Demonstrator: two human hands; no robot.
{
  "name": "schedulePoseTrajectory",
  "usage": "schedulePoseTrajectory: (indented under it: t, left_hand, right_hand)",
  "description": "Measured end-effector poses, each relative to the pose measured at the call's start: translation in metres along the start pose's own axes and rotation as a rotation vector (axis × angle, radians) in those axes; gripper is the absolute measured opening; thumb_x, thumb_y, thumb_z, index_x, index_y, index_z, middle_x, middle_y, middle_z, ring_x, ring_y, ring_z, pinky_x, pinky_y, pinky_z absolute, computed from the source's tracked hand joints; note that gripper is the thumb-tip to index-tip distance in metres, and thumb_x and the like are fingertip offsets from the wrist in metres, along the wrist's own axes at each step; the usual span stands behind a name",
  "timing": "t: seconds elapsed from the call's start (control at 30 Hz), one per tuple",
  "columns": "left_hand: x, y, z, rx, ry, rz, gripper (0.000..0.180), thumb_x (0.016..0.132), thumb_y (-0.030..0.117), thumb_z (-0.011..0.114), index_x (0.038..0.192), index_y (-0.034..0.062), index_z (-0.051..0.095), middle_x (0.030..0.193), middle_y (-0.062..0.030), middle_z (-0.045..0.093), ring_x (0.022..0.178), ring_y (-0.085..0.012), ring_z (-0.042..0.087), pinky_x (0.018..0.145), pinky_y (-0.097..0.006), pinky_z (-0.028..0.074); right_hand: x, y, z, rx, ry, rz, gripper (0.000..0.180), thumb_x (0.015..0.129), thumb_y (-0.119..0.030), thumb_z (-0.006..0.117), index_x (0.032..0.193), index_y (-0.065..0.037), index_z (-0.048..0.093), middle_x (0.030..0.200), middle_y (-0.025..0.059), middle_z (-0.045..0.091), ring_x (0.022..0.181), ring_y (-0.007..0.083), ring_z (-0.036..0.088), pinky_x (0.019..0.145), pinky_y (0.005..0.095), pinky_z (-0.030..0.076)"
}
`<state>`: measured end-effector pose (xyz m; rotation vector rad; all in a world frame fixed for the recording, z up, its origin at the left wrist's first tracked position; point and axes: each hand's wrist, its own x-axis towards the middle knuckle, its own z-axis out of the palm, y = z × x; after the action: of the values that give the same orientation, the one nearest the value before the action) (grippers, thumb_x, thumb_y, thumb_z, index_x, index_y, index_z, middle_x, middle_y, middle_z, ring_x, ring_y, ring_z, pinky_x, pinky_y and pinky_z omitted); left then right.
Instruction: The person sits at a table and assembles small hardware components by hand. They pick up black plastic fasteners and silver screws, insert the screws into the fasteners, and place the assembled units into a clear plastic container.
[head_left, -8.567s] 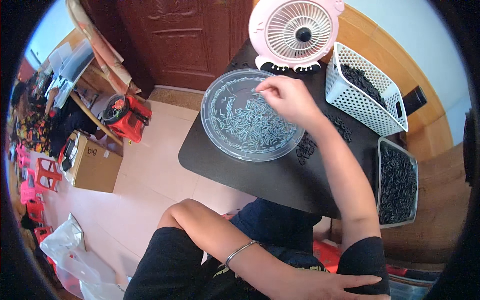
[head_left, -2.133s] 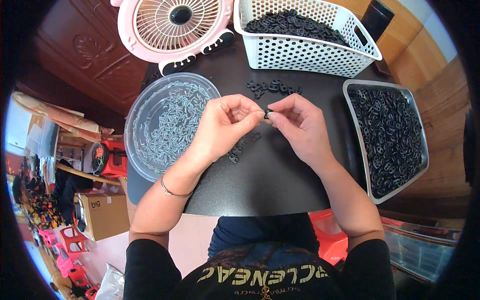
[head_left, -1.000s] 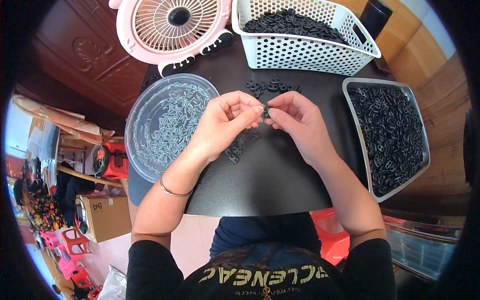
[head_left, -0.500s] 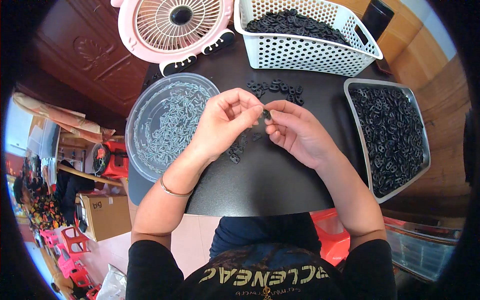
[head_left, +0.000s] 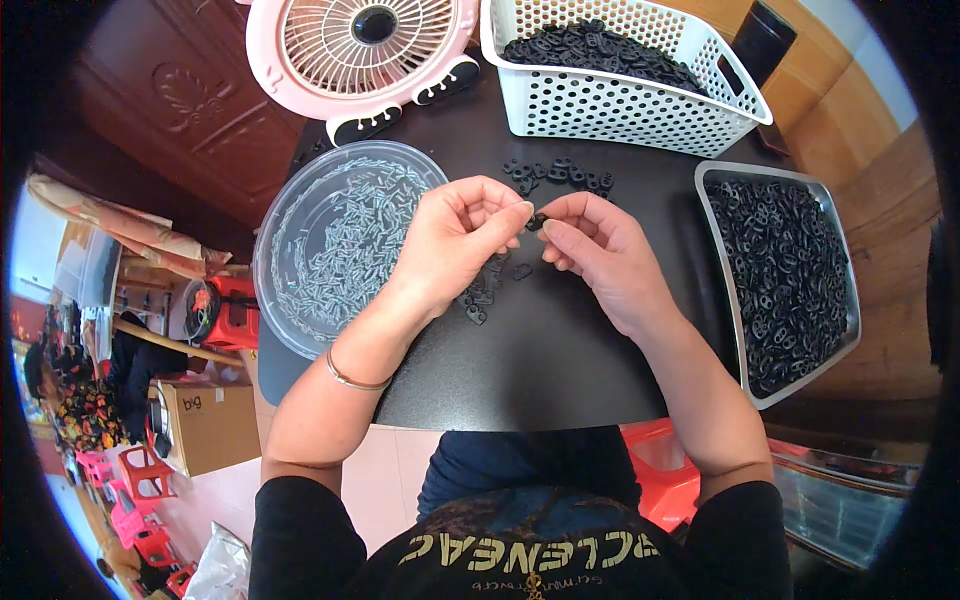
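Above the middle of the table my two hands meet at the fingertips. A small black plastic piece (head_left: 537,222) sits between the thumb and index finger of my right hand (head_left: 612,258). My left hand (head_left: 450,240) is closed in a pinch, its thumb tip against the piece's edge; whatever lies inside that pinch is too small to make out. Several two-holed black pieces (head_left: 562,172) lie beyond my hands, and more loose ones (head_left: 478,295) lie by my left wrist. Left of my left hand, a round clear plastic tub (head_left: 268,235) holds many small metal springs (head_left: 350,250).
A metal tray (head_left: 737,330) of black pieces stands at the right. At the back are a white perforated basket (head_left: 600,108) with more black parts, a pink fan (head_left: 290,75) and a dark cylinder (head_left: 763,42). The table's curved front edge (head_left: 520,428) lies near my body.
My fingertips have shifted slightly, and the right thumb and index finger have drawn a little away from the left ones. The whole view has moved slightly.
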<state>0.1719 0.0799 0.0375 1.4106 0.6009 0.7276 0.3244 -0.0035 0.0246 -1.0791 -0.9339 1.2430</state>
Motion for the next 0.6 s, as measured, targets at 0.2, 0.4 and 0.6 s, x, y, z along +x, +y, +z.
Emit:
schedulePoseTrajectory:
  t: [0.2,0.4,0.6]
  left_hand:
    - [-0.0001,-0.0016,-0.0006,-0.002,-0.022,-0.001,0.011,0.082,0.012,0.062,0.081,0.0019,0.059,0.069,0.0016,0.058,0.06,-0.0026,0.051,0.055,-0.016,0.041]
    - [0.0003,0.0005,-0.0023,-0.046,-0.029,-0.032,0.011,0.083,0.014,0.061,0.081,0.0033,0.059,0.07,0.0008,0.058,0.062,-0.0038,0.052,0.057,-0.017,0.042]
    - [0.0003,-0.0009,-0.0047,-0.133,-0.033,-0.095,0.012,0.083,0.015,0.062,0.081,0.004,0.06,0.07,0.0002,0.058,0.063,-0.0053,0.053,0.058,-0.018,0.042]
  right_hand:
    - [0.0,0.0003,0.0005,-0.061,0.01,-0.041,0.017,0.085,-0.012,0.057,0.099,-0.002,0.055,0.085,0.003,0.06,0.072,0.0076,0.056,0.063,0.0201,0.043]
    - [-0.002,-0.0057,0.0048,-0.098,-0.017,-0.156,0.016,0.085,-0.004,0.053,0.101,-0.001,0.053,0.086,0.0035,0.06,0.074,0.0082,0.057,0.064,0.0205,0.044]
    - [-0.0009,0.0029,0.0065,-0.302,0.07,-0.345,0.017,0.078,0.002,0.058,0.095,-0.002,0.056,0.086,0.0043,0.06,0.071,0.0087,0.058,0.062,0.0219,0.046]
